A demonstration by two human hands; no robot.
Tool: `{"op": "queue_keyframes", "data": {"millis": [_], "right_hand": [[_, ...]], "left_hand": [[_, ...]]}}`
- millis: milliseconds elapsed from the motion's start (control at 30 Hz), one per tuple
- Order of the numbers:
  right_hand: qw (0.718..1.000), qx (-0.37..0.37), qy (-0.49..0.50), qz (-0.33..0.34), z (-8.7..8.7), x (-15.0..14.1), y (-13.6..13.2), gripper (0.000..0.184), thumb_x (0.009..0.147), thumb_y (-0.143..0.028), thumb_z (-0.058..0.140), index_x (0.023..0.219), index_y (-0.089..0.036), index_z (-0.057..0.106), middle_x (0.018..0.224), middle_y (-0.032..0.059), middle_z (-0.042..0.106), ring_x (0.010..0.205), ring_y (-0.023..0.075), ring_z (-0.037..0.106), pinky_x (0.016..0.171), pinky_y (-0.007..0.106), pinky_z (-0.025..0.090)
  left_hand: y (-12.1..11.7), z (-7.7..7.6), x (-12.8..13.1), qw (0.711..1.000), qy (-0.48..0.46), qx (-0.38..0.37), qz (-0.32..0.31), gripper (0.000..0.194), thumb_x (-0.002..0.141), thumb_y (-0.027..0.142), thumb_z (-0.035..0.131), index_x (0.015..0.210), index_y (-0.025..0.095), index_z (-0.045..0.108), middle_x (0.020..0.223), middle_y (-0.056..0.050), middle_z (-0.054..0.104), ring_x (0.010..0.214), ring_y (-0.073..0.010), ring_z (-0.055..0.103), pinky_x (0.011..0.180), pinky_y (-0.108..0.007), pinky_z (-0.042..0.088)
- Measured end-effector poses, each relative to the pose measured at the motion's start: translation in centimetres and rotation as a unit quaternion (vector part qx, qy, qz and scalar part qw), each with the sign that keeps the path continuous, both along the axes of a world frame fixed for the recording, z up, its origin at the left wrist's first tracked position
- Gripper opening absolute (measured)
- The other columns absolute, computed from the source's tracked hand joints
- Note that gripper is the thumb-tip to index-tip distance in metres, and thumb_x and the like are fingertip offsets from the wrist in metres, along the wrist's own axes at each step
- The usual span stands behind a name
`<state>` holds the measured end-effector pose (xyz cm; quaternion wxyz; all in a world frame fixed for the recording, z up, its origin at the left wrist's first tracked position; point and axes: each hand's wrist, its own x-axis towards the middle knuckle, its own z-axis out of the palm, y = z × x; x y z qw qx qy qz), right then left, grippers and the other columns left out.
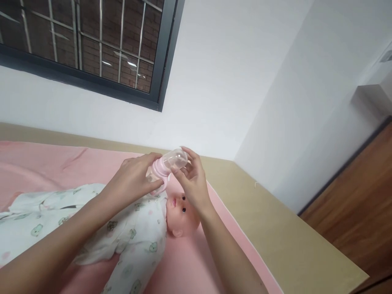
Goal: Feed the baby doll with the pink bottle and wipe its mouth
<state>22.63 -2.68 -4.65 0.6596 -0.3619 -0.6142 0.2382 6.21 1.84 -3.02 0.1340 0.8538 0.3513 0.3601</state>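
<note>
A clear baby bottle (pixel 175 159) with a pink collar and a pink side handle is held tilted above the doll's neck and chest. My left hand (pixel 137 175) grips it around the collar and handle, thumb below and fingers over the top. Around the clear rounded end, my right hand (pixel 193 175) is closed with thumb and fingers. Beneath both hands lies a baby doll (pixel 179 216) on its back, in a white suit (pixel 141 228) with green and pink prints. Part of the doll's head is covered by my right hand and wrist.
A pink cloth (pixel 190 261) lies under the doll on a pale wooden tabletop (pixel 260 216). A white wall (pixel 214 81) rises behind it, with a dark-framed barred window (pixel 156 81) at upper left. Brown wooden panelling (pixel 352 196) stands at the right, beyond the table edge.
</note>
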Motion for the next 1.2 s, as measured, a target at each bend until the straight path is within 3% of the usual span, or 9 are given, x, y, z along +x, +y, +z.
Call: {"op": "queue_keyframes", "data": {"millis": [167, 400, 667, 800, 900, 1000, 1200], "right_hand": [[0.999, -0.024, -0.045, -0.011, -0.6, -0.5, -0.1, 0.052, 0.077, -0.036, 0.068, 0.125, -0.032, 0.050, 0.126, 0.0027, 0.053, 0.111, 0.0169, 0.057, 0.097, 0.035, 0.051], [0.997, -0.065, -0.029, 0.036, -1.0, -1.4, -0.1, 0.082, 0.072, -0.034, 0.073, 0.140, -0.037, 0.027, 0.131, 0.0042, 0.050, 0.117, 0.0189, 0.055, 0.097, 0.040, 0.052], [0.998, -0.055, -0.024, -0.007, -1.0, -1.7, -0.2, 0.076, 0.070, -0.027, 0.072, 0.135, -0.038, 0.035, 0.132, 0.0028, 0.049, 0.112, 0.0178, 0.057, 0.092, 0.035, 0.054], [0.998, -0.044, -0.013, -0.031, -1.1, -1.2, 0.3, 0.077, 0.070, -0.027, 0.072, 0.136, -0.037, 0.034, 0.129, 0.0039, 0.050, 0.111, 0.0181, 0.058, 0.092, 0.035, 0.054], [0.997, -0.031, 0.004, -0.069, -1.0, 0.0, 0.9, 0.079, 0.069, -0.029, 0.073, 0.137, -0.036, 0.032, 0.130, 0.0056, 0.049, 0.110, 0.0189, 0.058, 0.089, 0.034, 0.054], [0.993, -0.018, 0.011, -0.118, -0.9, 2.0, 1.6, 0.081, 0.069, -0.030, 0.072, 0.138, -0.036, 0.030, 0.134, 0.0066, 0.047, 0.109, 0.0187, 0.059, 0.087, 0.033, 0.054], [0.972, -0.034, -0.045, -0.226, -2.5, 7.1, 4.1, 0.083, 0.070, -0.035, 0.067, 0.142, -0.031, 0.024, 0.136, 0.0110, 0.046, 0.107, 0.0206, 0.059, 0.081, 0.032, 0.054]], "left_hand": [[0.3, -0.3, 0.1, 1.000, -0.016, 0.006, -0.003, 0.051, 0.067, 0.042, 0.059, 0.115, 0.029, 0.052, 0.101, -0.001, 0.069, 0.087, -0.0290, 0.064, 0.082, -0.038, 0.044], [0.3, -0.5, 0.5, 0.999, -0.026, -0.019, -0.013, 0.064, 0.063, 0.037, 0.061, 0.125, 0.032, 0.045, 0.101, -0.001, 0.070, 0.089, -0.0292, 0.065, 0.084, -0.039, 0.044], [-0.1, -0.1, 0.4, 1.000, 0.000, -0.010, -0.021, 0.062, 0.065, 0.038, 0.062, 0.126, 0.032, 0.048, 0.108, -0.001, 0.069, 0.094, -0.0288, 0.064, 0.093, -0.042, 0.040], [0.7, 0.1, -0.7, 0.999, 0.001, -0.026, -0.027, 0.070, 0.065, 0.050, 0.064, 0.130, 0.032, 0.046, 0.119, -0.003, 0.065, 0.109, -0.0313, 0.059, 0.090, -0.040, 0.045], [2.4, 0.1, -2.2, 0.999, 0.027, -0.028, 0.017, 0.060, 0.066, 0.050, 0.061, 0.123, 0.030, 0.053, 0.122, -0.003, 0.064, 0.113, -0.0320, 0.056, 0.090, -0.039, 0.046], [5.3, -0.3, -4.2, 0.994, 0.072, -0.045, 0.075, 0.045, 0.070, 0.035, 0.052, 0.113, 0.025, 0.058, 0.122, -0.004, 0.063, 0.108, -0.0296, 0.059, 0.089, -0.039, 0.046], [11.5, -3.1, -8.0, 0.972, 0.110, -0.144, 0.147, 0.041, 0.062, 0.015, 0.046, 0.101, 0.019, 0.060, 0.108, -0.007, 0.067, 0.098, -0.0270, 0.061, 0.082, -0.036, 0.047]]}}
